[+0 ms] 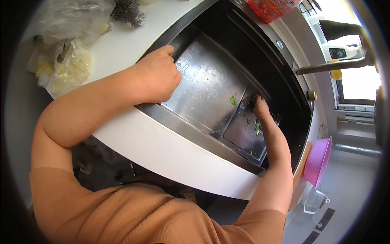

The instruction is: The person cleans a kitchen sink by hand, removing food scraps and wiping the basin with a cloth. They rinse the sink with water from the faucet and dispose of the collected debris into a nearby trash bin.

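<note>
My left hand (160, 74) is curled over the left edge of a dark metal sink (198, 122), and its fingertips are hidden under it. Inside the basin, my right hand (261, 106) reaches down toward the far wall of the lower right section. Its fingertips fade into shadow, so whatever they touch is unclear. A green leaf scrap (233, 100) lies on the wet basin floor, left of that hand. More leaf bits (256, 127) lie beside my right wrist, on the sunken panel (240, 131).
Clear plastic bags (73, 21), a yellowish bagged item (68, 65) and a steel wool scourer (127, 12) sit on the left counter. A red package (271, 9) stands behind the sink. The faucet spout (332, 67) extends at right, above a pink basin (317, 161).
</note>
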